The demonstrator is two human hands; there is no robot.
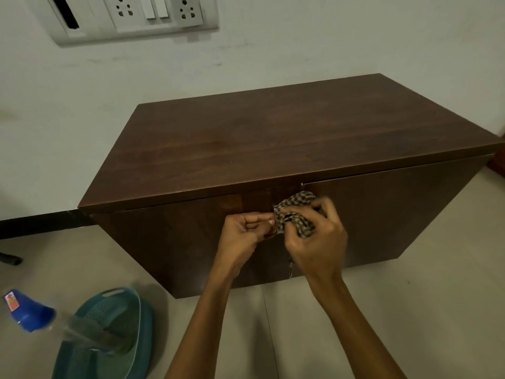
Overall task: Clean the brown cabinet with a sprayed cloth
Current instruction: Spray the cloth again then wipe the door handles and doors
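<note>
Cabinet (273, 138) — dark brown, glossy; right hand (314, 242) bunches checked cloth (297, 212).

An off-white wall (68, 105) fills the top of the view, faintly scuffed. High on it at the left sits a white switch panel (131, 15) with two sockets, two rocker switches and a dark slot. A black skirting (38, 224) runs along the foot of the wall at the left. The floor (410, 310) is pale grey tile, with one grout line (269, 324) running toward the camera. A teal basket (144, 318) stands on it at lower left. The light is dim and even.
</note>
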